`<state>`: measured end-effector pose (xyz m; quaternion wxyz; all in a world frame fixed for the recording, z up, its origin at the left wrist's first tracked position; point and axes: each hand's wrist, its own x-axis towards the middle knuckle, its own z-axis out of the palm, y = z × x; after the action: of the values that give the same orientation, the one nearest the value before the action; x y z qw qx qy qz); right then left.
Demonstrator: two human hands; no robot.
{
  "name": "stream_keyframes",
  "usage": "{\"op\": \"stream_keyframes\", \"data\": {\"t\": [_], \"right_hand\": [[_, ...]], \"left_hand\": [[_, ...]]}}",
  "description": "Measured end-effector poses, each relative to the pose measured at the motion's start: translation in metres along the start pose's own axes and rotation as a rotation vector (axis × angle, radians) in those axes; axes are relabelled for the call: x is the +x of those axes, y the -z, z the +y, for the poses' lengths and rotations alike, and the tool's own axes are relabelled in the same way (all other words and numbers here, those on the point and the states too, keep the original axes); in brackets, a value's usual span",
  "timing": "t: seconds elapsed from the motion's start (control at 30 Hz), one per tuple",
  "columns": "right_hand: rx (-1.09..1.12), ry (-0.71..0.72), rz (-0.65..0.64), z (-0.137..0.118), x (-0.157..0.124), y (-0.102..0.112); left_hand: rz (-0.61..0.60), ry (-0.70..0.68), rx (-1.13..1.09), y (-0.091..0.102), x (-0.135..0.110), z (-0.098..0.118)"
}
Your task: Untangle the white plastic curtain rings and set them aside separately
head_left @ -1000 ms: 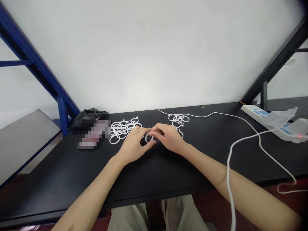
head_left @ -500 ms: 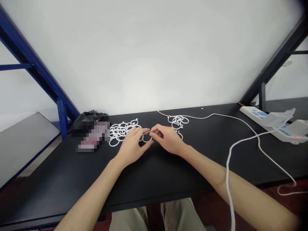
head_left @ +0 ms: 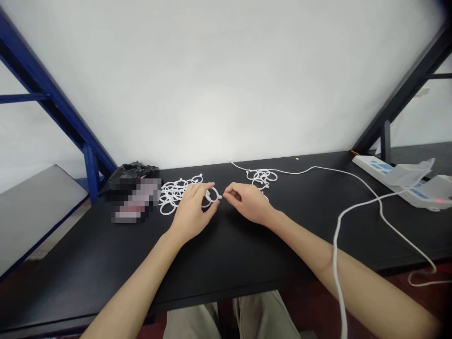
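My left hand (head_left: pixel 192 207) curls around a white plastic ring (head_left: pixel 213 189), which sits between its thumb and fingers. A small knob on the ring points right, toward my right hand (head_left: pixel 249 201). The right fingers are pinched together just beside that knob, with a narrow gap between; whether they hold something small cannot be made out. Left of and partly behind my left hand lies a heap of similar white rings (head_left: pixel 168 207). Beyond my right hand is a smaller cluster of white rings (head_left: pixel 271 176), partly covered by that hand.
A black tabletop (head_left: pixel 219 254) runs up to a white wall. A black plastic bag (head_left: pixel 132 170) and a blurred-out object (head_left: pixel 136 205) lie at the left. A white cable (head_left: pixel 337 254) crosses above my right forearm. At the right stands a white device with blue keys (head_left: pixel 377 165).
My right fingertips have come off the ring and moved slightly right. The ring has shifted a little left in my left hand, its knob now showing at the right.
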<state>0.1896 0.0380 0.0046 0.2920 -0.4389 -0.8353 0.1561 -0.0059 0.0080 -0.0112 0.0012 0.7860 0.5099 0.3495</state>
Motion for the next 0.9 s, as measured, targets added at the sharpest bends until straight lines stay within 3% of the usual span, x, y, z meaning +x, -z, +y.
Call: {"op": "stream_keyframes", "data": {"t": [0.17,0.3,0.43,0.63,0.8,0.9], "right_hand": [[-0.385,-0.244,0.071,0.009,0.004,0.018],[-0.565,-0.425,-0.035,0.020,0.003,0.025],[-0.571,-0.406,-0.120,0.023,0.002,0.024],[-0.465,-0.305,-0.136,0.022,0.001,0.020],[-0.413,-0.272,-0.092,0.019,-0.001,0.017],[-0.416,-0.296,0.038,0.015,0.000,0.019]], "left_hand": [[0.053,0.181,0.235,-0.003,0.001,-0.010],[-0.009,0.293,0.378,-0.005,-0.002,-0.013],[-0.043,0.270,0.367,-0.005,-0.003,-0.010],[-0.025,0.131,0.241,-0.004,-0.002,-0.011],[0.009,0.060,0.169,-0.004,-0.001,-0.011],[0.004,0.046,0.142,-0.003,-0.001,-0.009]]}}
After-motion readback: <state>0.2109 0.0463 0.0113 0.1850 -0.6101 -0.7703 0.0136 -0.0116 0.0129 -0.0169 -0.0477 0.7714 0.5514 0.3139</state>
